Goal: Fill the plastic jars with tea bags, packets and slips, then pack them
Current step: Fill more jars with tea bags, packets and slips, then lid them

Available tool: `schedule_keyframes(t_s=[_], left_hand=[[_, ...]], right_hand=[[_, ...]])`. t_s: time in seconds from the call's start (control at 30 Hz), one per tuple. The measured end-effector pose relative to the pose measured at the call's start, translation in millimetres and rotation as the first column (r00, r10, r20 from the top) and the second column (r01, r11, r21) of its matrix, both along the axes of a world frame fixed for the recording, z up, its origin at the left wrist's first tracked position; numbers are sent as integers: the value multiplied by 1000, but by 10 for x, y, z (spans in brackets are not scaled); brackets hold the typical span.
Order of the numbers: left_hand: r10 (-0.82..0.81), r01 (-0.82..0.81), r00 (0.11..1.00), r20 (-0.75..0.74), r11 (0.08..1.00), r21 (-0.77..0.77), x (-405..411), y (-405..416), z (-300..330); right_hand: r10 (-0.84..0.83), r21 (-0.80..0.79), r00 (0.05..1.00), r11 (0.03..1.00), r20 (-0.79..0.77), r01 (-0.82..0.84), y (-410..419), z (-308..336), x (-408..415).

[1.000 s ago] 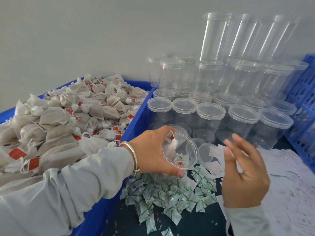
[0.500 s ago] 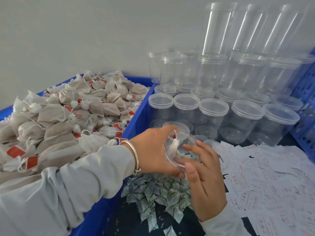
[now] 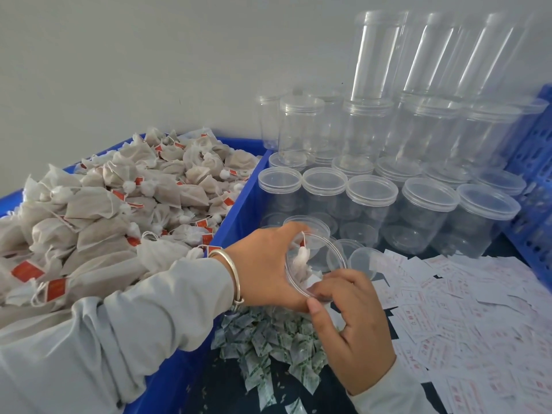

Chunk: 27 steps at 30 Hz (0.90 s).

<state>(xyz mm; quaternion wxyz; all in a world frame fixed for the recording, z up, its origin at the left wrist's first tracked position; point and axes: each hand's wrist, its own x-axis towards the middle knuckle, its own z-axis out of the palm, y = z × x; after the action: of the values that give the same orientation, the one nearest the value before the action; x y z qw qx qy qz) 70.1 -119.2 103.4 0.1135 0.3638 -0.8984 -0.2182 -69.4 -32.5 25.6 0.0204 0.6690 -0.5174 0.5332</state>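
**Jar held tilted over the packets**

Pale grey wall [image 3: 149, 55] closes off the back of a dark worktop [image 3: 215, 386], which shows only in patches between the piles lying on it. At the left a blue plastic bin [image 3: 239, 210] is heaped with soft, crumpled tea bags [image 3: 98, 204] of off-white mesh, each tied with string and a small red tag. Behind, clear lidded jars [image 3: 370, 198] stand in stacked rows, smooth round cylinders with ribbed rims; a blue perforated crate [image 3: 534, 174] stands at the right edge.

A person's left hand [image 3: 268, 264], with a silver bangle [image 3: 231, 276] on its wrist below a light grey sleeve, grips an open clear jar [image 3: 313, 261] tilted with its mouth toward the camera; a tea bag sits inside it. The right hand [image 3: 355, 321] has its fingers curled at the jar's rim, pinching a white slip [image 3: 313, 281] into the mouth.

Below the jar lies a heap of small green-and-white printed packets [image 3: 268, 342], flat and glossy. White paper slips [image 3: 466, 309] with faint red print spread loosely over the right of the worktop.
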Motion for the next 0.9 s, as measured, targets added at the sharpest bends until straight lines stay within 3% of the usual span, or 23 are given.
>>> schedule_keyframes(t_s=[0.2, 0.4, 0.57, 0.63, 0.73, 0.8, 0.9], left_hand=[[7, -8, 1000, 11, 1000, 11, 9, -2, -1], [22, -5, 987, -159, 994, 105, 31, 16, 58], [30, 10, 961, -274, 990, 144, 40, -27, 42], [85, 18, 900, -427, 972, 232, 40, -51, 41], [300, 3, 710, -637, 904, 428, 45, -105, 66], [417, -35, 647, -638, 852, 522, 50, -145, 75], [459, -88, 669, -584, 830, 551, 63, -149, 66]], right_hand=[[108, -35, 992, 993, -57, -110, -3, -3, -77], [-15, -160, 989, 987, -147, -9, -29, 24, -83], [-70, -197, 988, 979, -135, 43, -15, 179, -71], [-123, -205, 985, 974, -117, 98, -13, 241, -84], [-201, -226, 973, 959, -113, 172, 28, 355, -111], [-216, -250, 968, 951, -127, 180, 84, 466, -185], [-239, -294, 958, 938, -162, 184, 209, 773, -298]])
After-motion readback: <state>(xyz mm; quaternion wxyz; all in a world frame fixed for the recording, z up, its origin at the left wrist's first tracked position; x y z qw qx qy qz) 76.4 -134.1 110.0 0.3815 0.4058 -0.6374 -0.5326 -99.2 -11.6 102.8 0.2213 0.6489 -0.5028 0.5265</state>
